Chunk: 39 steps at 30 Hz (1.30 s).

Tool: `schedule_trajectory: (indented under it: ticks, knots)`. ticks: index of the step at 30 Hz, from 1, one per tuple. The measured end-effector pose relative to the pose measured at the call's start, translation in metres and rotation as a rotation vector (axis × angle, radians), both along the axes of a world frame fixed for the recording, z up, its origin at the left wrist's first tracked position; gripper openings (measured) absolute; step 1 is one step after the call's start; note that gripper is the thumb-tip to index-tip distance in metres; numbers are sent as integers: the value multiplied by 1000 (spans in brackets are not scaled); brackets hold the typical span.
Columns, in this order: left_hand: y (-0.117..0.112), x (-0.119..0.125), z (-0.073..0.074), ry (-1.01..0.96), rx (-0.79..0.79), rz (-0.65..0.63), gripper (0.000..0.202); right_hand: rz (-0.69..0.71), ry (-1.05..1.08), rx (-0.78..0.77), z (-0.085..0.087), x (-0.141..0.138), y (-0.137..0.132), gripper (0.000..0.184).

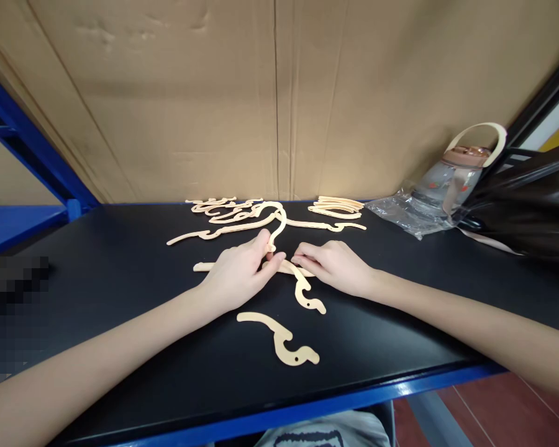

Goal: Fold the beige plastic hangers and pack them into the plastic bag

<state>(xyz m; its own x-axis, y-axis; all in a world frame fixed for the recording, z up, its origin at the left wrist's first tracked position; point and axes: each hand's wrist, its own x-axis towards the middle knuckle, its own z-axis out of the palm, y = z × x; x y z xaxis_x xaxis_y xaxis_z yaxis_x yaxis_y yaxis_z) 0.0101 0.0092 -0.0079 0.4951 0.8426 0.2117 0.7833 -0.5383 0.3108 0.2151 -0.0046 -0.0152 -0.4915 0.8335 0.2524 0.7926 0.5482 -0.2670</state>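
Observation:
My left hand [237,273] is closed around a cream plastic hanger piece [203,267], whose end sticks out to the left. A curved hook [283,225] rises just above its fingertips; whether the hand grips this too, I cannot tell. My right hand [338,267] has its fingers pinched at the other side of the same parts. Between the hands, a curved arm piece [304,297] with a notch and a small hole points toward me. Its upper end is partly hidden by my fingers. A similar loose arm piece [289,347] lies flat nearer me.
Behind my hands lie long jointed hanger parts [246,227], a heap of hooks [223,210] and a stack of curved strips [338,205]. At right stand a clear bottle [451,180], a plastic bag [414,217] and a black bag [517,211]. Cardboard [190,112] backs the black table [144,379].

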Motion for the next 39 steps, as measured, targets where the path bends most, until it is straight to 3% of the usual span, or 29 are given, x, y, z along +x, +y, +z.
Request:
schedule_trajectory:
  ticks: [4, 9, 16, 22, 28, 35, 39]
  knots:
    - [2, -1, -2, -11, -17, -101, 30, -78, 260, -18, -3, 4, 5, 38]
    - [9, -5, -7, -201, -105, -313, 26, -79, 497, -93, -6, 13, 17, 49]
    - [13, -7, -9, -141, -70, -318, 26, 94, 561, -313, -6, 12, 17, 28]
    - [13, -7, -8, -159, -99, -327, 25, -2, 969, -515, -7, 16, 28, 40]
    - [12, -5, -6, -147, -79, -280, 24, 39, 1276, -656, -5, 20, 28, 26]
    - [6, -3, -3, -110, -69, -269, 30, 71, 1264, -712, -2, 13, 17, 30]
    - [2, -3, -2, -94, -83, -274, 28, 1, 1284, -702, -3, 12, 18, 38]
